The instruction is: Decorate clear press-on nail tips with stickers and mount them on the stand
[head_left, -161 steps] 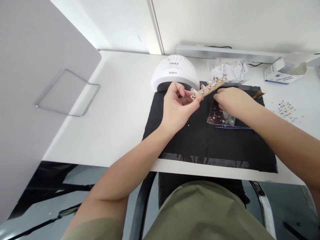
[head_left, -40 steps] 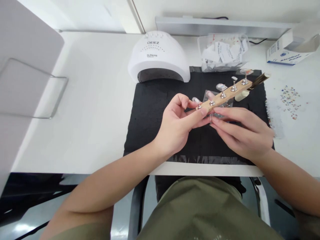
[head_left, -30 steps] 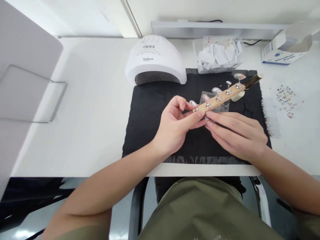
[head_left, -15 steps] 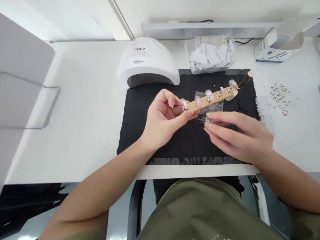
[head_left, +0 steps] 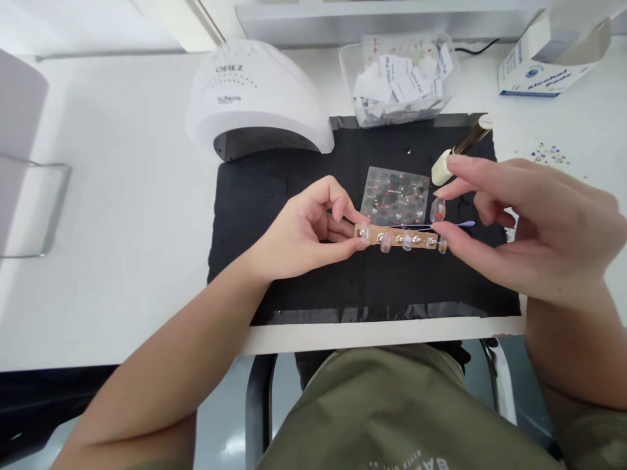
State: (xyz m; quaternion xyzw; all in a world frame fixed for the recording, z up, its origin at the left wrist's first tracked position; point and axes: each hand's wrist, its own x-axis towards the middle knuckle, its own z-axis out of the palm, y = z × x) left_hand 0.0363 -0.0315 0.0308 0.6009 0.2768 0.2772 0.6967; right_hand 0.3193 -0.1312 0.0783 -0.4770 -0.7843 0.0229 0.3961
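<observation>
A short wooden strip (head_left: 394, 236) with several clear nail tips on metal pegs hangs level just above the black mat (head_left: 284, 196). My left hand (head_left: 304, 232) pinches its left end between thumb and fingers. My right hand (head_left: 529, 228) is at the strip's right end, thumb and fingertips closed around a clear nail tip (head_left: 437, 210) standing there. Thin purple tweezers (head_left: 463, 224) show just behind the strip, under my right fingers.
On the mat behind the strip lie a clear rhinestone sheet (head_left: 396, 196) and a gold-handled brush (head_left: 460, 147). Farther back stand a white nail lamp (head_left: 255, 91), a clear box of paper packets (head_left: 401, 78) and a blue-and-white carton (head_left: 548, 59). Loose rhinestones (head_left: 548, 155) lie at the right.
The strip has come down from a slant to level and nearer to me. My right hand has risen from beneath it to its right end and pinched a nail tip. The view has moved closer.
</observation>
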